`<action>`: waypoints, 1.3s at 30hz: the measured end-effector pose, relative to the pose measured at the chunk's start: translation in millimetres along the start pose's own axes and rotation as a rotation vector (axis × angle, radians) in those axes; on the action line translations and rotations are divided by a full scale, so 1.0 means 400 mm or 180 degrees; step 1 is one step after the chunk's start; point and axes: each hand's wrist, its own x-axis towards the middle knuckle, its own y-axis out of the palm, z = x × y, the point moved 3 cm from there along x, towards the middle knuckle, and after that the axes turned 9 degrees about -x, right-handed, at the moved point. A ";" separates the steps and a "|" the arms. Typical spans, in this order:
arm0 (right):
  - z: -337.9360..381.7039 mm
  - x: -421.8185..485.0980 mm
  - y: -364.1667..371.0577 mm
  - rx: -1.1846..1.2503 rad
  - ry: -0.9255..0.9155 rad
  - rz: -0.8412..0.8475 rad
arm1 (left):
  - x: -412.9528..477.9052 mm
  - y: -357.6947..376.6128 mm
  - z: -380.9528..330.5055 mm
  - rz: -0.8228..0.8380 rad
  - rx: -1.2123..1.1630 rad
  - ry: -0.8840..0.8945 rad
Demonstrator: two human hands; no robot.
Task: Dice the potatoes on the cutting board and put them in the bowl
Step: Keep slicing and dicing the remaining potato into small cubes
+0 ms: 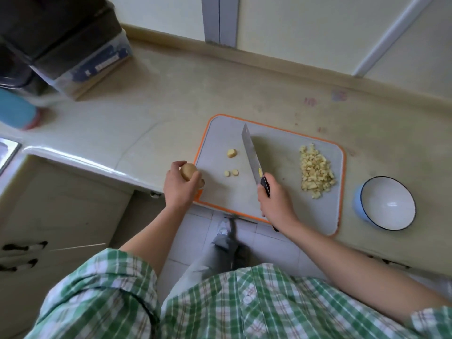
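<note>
Left hand (pixel 179 189): fingers (pixel 175 166) curled round a whole unpeeled potato (pixel 187 170), held over the left edge of the cutting board (pixel 276 133), centre of frame.

Right hand (pixel 275 204): fingers (pixel 271 179) clamped on the black handle of the knife (pixel 252 155). The blade runs toward the upper frame over the board's middle; contact with the board cannot be told.

Between the two hands, three small potato slices (pixel 231 165) lie on the board. Right of the blade sits a pile of diced potato (pixel 315 171), apart from both hands.

The bowl (pixel 357 204) stands on the worktop (pixel 159 106) just beside the board's right edge, holding no potato.
</note>
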 end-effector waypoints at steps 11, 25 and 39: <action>0.120 -0.051 0.121 -0.0307 -0.0112 0.0142 | -0.039 -0.058 0.023 0.0252 -0.0090 0.0040; 0.166 -0.071 0.162 0.0071 0.0242 -0.0449 | 0.035 -0.098 0.009 0.1097 0.0185 0.0384; -0.009 -0.047 -0.122 0.0328 0.0848 -0.0853 | -0.010 0.203 -0.132 0.1863 0.0000 0.0473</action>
